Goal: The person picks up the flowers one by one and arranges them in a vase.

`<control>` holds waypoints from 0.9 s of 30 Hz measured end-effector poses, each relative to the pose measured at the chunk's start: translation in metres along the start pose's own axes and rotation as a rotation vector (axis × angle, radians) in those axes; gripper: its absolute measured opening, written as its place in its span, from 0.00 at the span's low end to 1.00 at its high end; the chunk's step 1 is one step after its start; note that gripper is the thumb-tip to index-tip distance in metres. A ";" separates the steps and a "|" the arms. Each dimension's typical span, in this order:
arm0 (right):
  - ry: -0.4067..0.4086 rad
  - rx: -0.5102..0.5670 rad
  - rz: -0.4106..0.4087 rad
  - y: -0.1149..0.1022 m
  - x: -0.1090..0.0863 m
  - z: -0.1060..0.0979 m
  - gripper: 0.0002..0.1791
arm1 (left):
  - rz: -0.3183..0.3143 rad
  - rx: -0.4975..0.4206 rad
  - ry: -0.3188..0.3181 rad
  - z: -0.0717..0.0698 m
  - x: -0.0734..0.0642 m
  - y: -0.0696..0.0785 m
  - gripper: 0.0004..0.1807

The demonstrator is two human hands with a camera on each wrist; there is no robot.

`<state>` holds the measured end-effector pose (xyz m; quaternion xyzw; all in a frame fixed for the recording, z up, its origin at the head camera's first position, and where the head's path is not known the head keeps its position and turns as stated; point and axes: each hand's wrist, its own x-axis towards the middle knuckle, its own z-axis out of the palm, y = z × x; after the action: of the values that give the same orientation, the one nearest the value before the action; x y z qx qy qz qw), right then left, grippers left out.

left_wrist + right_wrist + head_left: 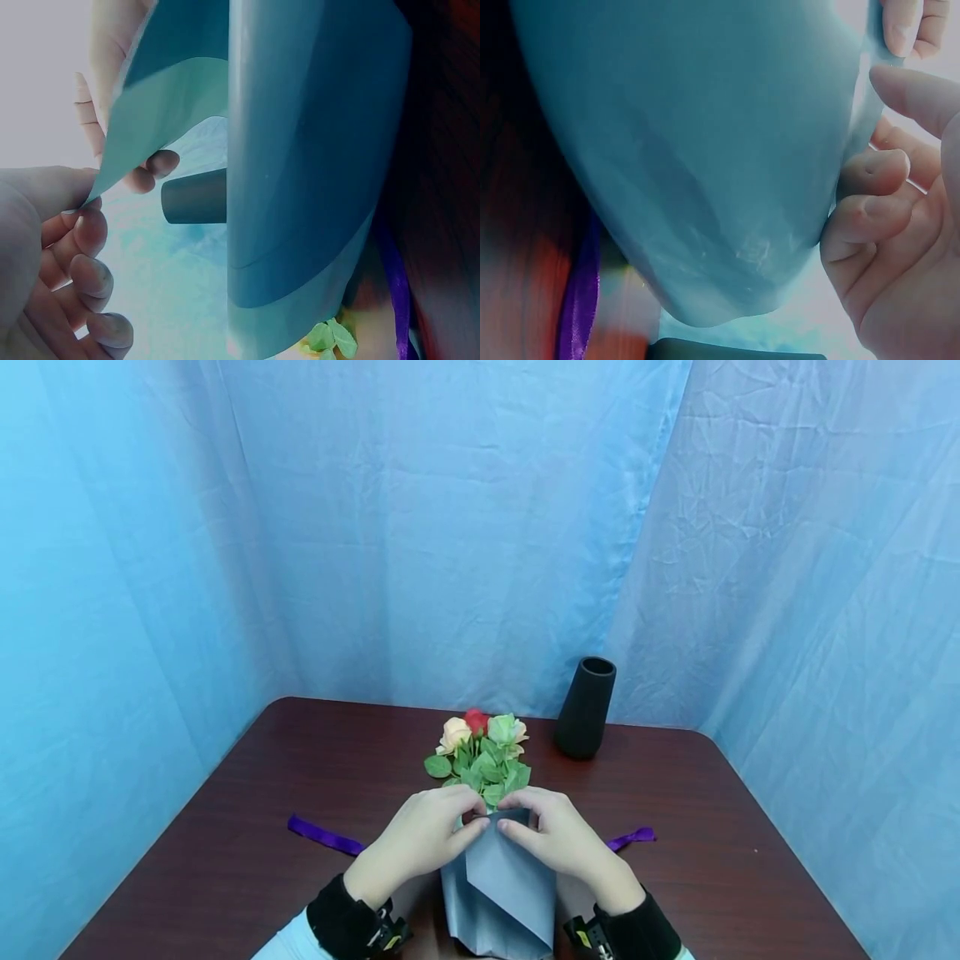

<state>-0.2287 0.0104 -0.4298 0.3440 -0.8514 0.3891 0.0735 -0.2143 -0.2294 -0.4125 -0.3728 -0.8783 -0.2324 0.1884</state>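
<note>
A sheet of blue-grey wrapping paper (517, 881) is folded round a small bouquet (491, 760), which lies with its blooms toward the far side of the table. Cream, red and pale green roses and green leaves show above the paper. My left hand (431, 831) pinches the paper's top edge between thumb and forefinger, as the left wrist view shows (45, 255). Close beside it, my right hand (555, 835) holds the same edge, thumb in front and fingers curled behind it. Under the bundle runs a purple ribbon (327, 837), both ends sticking out; its middle is hidden.
A black tapered vase (587, 710) stands upright at the back of the dark brown table (712, 827), right of the flowers. Light blue cloth (450, 527) hangs behind and along both sides.
</note>
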 end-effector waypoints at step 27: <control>0.131 0.124 0.145 0.005 -0.011 -0.031 0.18 | -0.120 -0.032 0.001 -0.013 -0.005 -0.010 0.06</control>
<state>-0.2282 0.0411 -0.4161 0.2593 -0.8417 0.4670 0.0792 -0.2163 -0.2450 -0.4066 -0.3225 -0.8951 -0.2575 0.1687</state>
